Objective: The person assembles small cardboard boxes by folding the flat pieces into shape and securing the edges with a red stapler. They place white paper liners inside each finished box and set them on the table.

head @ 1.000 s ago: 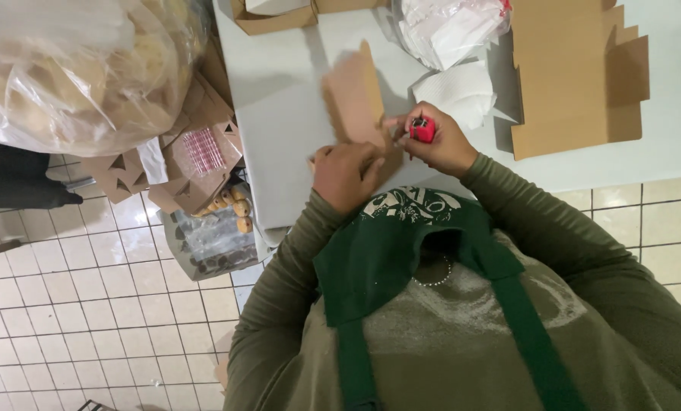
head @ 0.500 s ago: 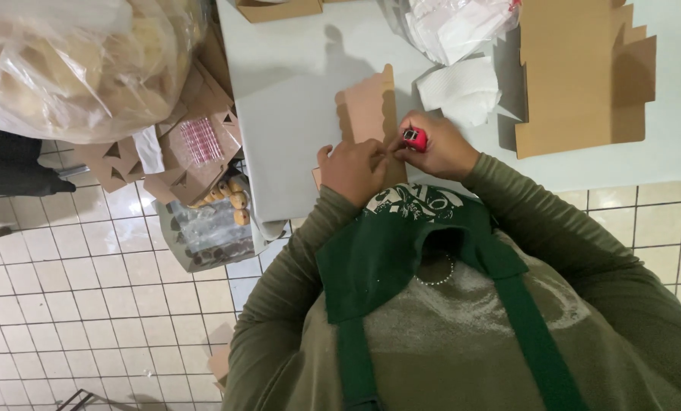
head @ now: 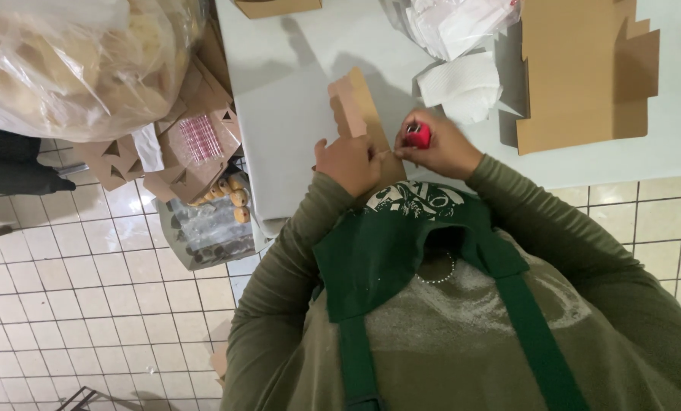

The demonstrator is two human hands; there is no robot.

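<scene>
My left hand (head: 348, 161) grips the lower edge of a flat brown cardboard piece (head: 356, 106) that stands up from the pale table (head: 295, 129). My right hand (head: 439, 146) is closed around a small red object (head: 417, 135), held right against the cardboard beside my left fingers. Both hands meet at the table's near edge, just above my green apron and olive sleeves. What the red object is cannot be made out.
A large flattened cardboard box (head: 584, 72) lies at the right on the table, with white paper sheets (head: 462, 84) beside it. A big clear plastic bag (head: 74, 61) fills the upper left. Folded cardboard pieces (head: 181, 152) and a clear container (head: 211, 228) sit over the tiled floor.
The cardboard piece has come lower and turned more edge-on between my hands. My right hand with the red object has stayed against it.
</scene>
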